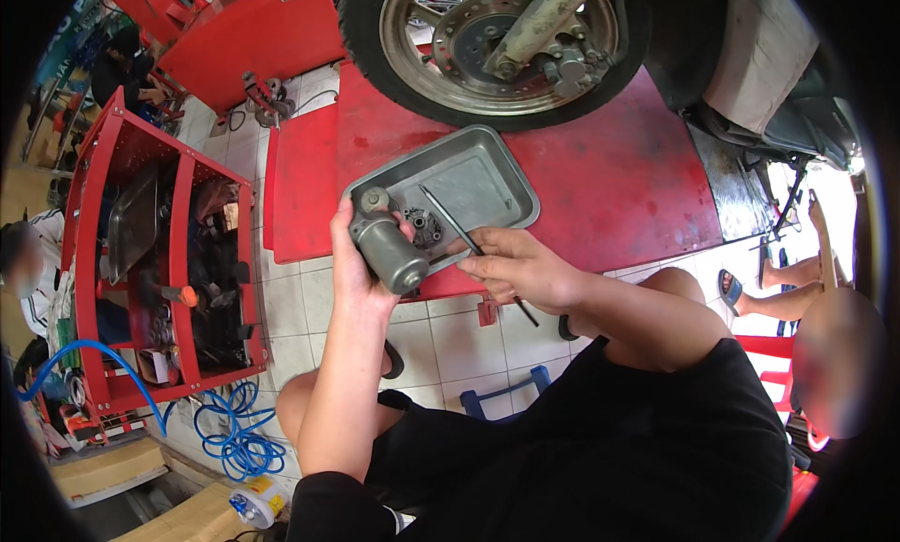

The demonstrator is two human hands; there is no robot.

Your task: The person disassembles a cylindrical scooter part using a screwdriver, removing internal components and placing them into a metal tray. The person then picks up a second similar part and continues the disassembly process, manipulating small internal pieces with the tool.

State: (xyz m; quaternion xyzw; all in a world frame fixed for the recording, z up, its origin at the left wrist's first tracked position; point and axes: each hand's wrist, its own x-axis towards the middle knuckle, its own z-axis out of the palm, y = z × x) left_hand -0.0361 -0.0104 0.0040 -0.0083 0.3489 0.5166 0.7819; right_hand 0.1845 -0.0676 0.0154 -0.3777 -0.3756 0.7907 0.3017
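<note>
My left hand is wrapped round a grey metal cylindrical motor, which looks like a starter motor with a round knob-like end at the top. In my right hand is a thin dark rod with a narrow pointed tip, held slantwise like a pen. The rod's tip is over the metal tray, beyond the motor. A round dark metal part with holes shows beside the motor, partly hidden behind it. A small bit lies at the tray's right side, too small to name.
The tray stands on a red lift platform under a motorcycle's front wheel. On the left is a red shelf cart with tools and a coiled blue hose. A blue stool is below me. Other people are at left and right.
</note>
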